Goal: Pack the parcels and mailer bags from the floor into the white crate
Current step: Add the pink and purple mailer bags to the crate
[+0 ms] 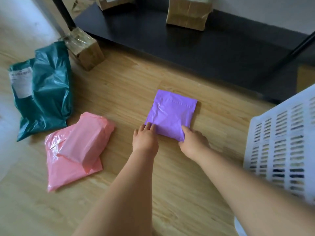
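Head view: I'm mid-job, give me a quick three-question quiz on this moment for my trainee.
1. True or false: the purple plastic mailer bag already lies inside the white slatted plastic crate.
2. What lies on top of the larger flat pink plastic mailer bag? A) a smaller pink mailer bag B) a taped cardboard box C) a teal bag
3. Fill in: the left hand and the right hand both touch the purple bag's ___ edge.
Key: 1 false, it lies on the wooden floor. 2 A. 3 near, the edge closest to the person.
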Demonstrator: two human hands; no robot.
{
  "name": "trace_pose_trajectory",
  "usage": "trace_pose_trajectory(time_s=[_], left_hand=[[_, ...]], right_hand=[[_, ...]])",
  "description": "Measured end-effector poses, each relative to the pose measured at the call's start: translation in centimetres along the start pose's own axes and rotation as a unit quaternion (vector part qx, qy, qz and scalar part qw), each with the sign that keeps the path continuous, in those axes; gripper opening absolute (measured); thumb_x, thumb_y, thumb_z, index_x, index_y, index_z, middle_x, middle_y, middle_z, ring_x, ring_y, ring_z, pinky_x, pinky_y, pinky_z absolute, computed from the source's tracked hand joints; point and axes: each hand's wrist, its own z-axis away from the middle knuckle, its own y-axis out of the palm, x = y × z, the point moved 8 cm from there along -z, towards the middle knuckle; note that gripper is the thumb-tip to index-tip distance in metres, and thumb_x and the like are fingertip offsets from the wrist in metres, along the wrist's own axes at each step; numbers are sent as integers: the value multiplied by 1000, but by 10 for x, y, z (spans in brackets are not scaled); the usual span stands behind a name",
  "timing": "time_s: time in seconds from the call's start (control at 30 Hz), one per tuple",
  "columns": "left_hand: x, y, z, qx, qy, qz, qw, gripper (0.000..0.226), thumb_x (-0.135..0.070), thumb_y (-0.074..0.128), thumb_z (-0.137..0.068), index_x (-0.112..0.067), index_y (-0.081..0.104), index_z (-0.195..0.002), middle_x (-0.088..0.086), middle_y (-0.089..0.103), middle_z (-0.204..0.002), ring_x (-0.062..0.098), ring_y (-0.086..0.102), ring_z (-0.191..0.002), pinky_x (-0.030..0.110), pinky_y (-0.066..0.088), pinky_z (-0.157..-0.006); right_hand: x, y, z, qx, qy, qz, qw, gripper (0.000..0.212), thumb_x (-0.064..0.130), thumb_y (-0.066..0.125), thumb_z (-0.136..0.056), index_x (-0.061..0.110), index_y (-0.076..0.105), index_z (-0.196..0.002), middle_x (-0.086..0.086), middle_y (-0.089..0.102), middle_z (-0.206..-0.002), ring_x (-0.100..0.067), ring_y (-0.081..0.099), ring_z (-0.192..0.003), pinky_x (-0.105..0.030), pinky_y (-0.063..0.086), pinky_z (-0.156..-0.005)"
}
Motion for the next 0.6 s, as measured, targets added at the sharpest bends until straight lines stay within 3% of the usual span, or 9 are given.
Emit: trace_pose_trajectory(time_s=[0.13,0.23,0.43,0.6], left_hand=[[-9,0,6,-48,0,-15,999,33,-12,51,-86,-18,59,-117,0,56,-126,25,49,-115,32,35,-94],[-21,-2,13,-50,-1,-29,998,30,-5,45,-86,-13,63,-108,6,61,-113,29,54,-107,34,36,-89],[-33,3,25,-24,8,-27,999,28,-13,49,-88,-16,69,-107,4,64,-107,27,53,-105,33,36,-86],[-49,-51,35,-80,-13,20,997,25,-18,46,-92,-12,65,-107,7,63,-108,29,55,-105,34,39,-84]], right_hand=[[-4,18,-4,17,8,-10,1000,71,20,54,-87,22,23,-152,-7,39,-148,-29,40,-134,-39,37,-109],[-7,15,0,5,-1,12,1000,62,13,51,-87,21,34,-146,-3,40,-145,-27,41,-131,-38,37,-107],[-18,18,19,21,6,3,1000,52,8,48,-85,19,48,-136,-7,50,-137,-29,48,-125,-36,41,-104],[-26,-15,36,-28,28,-95,995,45,13,62,-84,22,56,-128,-7,60,-128,-29,59,-116,-32,48,-94]])
